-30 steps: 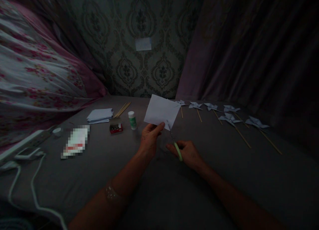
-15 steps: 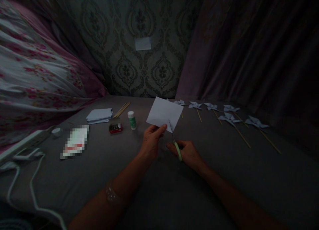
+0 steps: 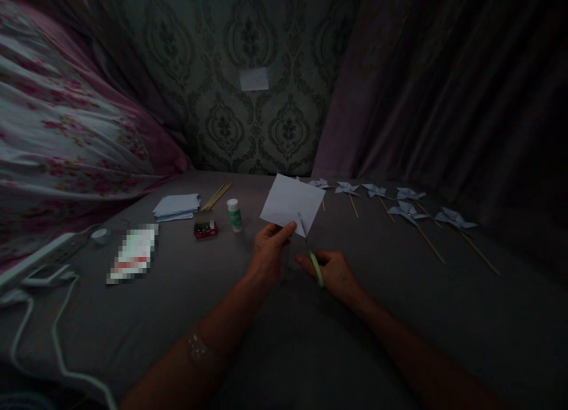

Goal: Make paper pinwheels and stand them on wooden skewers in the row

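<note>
My left hand (image 3: 271, 244) pinches the lower edge of a white sheet of paper (image 3: 290, 198), thumb on top, and holds it tilted above the table. My right hand (image 3: 331, 271) is closed round the green handles of a pair of scissors (image 3: 316, 268). The scissors' blades lie at the paper's lower corner, one blade showing over its face. To the left of the paper stands a glue stick (image 3: 234, 216) with a white cap. Beside it is a small red box (image 3: 205, 229) with its flap up and small shiny pieces inside.
Several paper pinwheels (image 3: 408, 212) on sticks lie along the right and back. At back left are a stack of white paper (image 3: 177, 206) and thin wooden sticks (image 3: 218, 195). A pixelated packet (image 3: 135, 253), a white cap (image 3: 99, 236) and a power strip (image 3: 48, 257) with cables lie left.
Almost nothing differs. The scissors and the paper keep nearly the same place, and the whole view has shifted very slightly.
</note>
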Motion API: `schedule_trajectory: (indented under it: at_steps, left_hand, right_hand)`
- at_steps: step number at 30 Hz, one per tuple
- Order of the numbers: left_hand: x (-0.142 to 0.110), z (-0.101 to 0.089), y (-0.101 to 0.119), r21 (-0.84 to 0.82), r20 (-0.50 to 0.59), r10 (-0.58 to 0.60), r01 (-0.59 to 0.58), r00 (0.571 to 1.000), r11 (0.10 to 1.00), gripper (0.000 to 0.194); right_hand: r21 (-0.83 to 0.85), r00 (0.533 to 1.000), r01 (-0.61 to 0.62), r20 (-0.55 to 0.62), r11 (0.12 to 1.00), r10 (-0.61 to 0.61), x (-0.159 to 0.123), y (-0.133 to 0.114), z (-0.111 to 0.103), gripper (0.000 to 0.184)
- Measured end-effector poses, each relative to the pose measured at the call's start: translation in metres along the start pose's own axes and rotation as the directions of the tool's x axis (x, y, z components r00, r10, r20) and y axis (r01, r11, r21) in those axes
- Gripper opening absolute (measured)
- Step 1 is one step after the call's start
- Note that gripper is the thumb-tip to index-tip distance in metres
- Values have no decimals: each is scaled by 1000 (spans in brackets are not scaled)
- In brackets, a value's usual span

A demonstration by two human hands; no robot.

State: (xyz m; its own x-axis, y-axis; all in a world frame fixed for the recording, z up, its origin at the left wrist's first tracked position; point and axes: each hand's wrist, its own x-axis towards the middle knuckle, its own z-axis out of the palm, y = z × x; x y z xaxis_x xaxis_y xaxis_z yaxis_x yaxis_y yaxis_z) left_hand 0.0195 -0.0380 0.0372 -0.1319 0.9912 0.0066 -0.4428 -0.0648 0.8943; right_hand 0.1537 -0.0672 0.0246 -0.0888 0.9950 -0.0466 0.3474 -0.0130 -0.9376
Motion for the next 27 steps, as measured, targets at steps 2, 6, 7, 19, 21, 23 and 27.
schedule_trajectory:
  at_steps: [2,6,7,19,21,23,27]
  left_hand:
    - [0,0,0,-3,-1,-1,1,1000,1000,25]
    - [0,1,1,-29,-9,-23,23,1000,999,26]
    - [0,1,2,-35,-9,-29,28,1000,999,26]
    - [-1,3,3,-134,-4,-118,117,993,984,34]
    - [0,3,3,-149,-2,-137,135,991,980,36]
    - [0,3,4,-165,-2,-161,158,987,974,37]
    - [0,4,6,-198,-1,-204,200,979,960,37]
  right_hand:
    - [-8,1000,-7,-3,1000,7,-1,-2,0,50]
    - [-36,1000,-1,-4,999,1,-1,0,-1,52]
    - [-41,1000,3,-4,999,-3,0,1,-1,52]
    - [-46,1000,10,-20,999,-11,1,4,0,52]
    - [-52,1000,7,-17,999,-8,2,5,0,52]
    - [-60,1000,13,-18,998,-14,2,7,0,51]
    - [-75,1000,7,-14,997,-8,3,8,0,52]
